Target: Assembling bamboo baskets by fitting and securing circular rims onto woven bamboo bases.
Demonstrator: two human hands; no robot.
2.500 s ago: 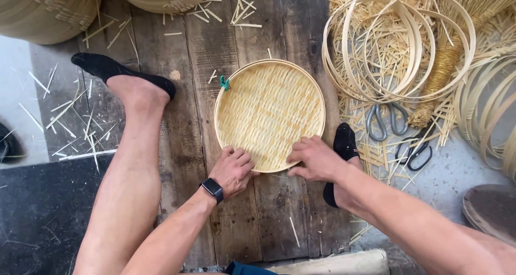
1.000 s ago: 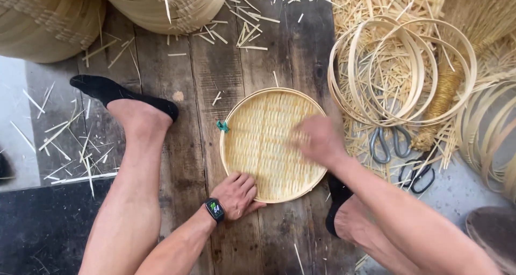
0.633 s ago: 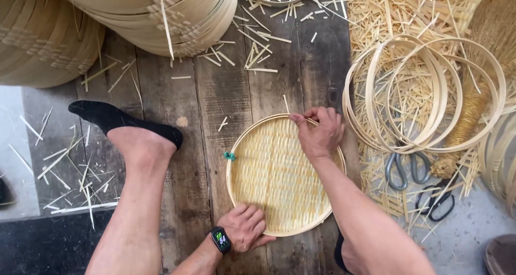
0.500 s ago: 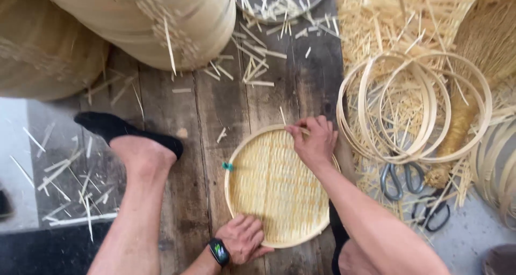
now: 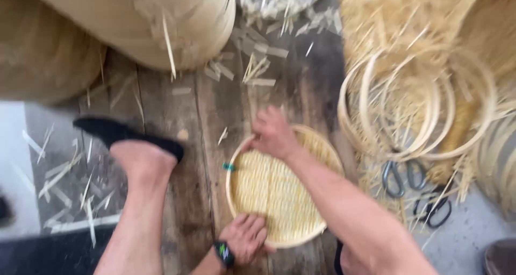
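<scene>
Right hand has moved to woven tray's far rim, gripping it; left hand presses near rim. Best rotated with even, opposed pressure.

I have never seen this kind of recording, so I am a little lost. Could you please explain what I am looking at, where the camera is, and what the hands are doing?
No machine is here: a person works with two bare hands. The one picture comes from a camera worn on the person's head, looking down, and it is somewhat blurred.

The person sits on a dark wooden floor. In front lies a round woven bamboo tray. The left hand, with a watch on its wrist, presses on the near rim. The right hand has its grip on the far rim. Whether it pinches a strip there is too blurred to tell.

To the left is the person's own leg, with a black shoe. To the right lie bamboo hoops on loose straw, and scissors. At the top stand large woven baskets, with bamboo scraps scattered about.
</scene>
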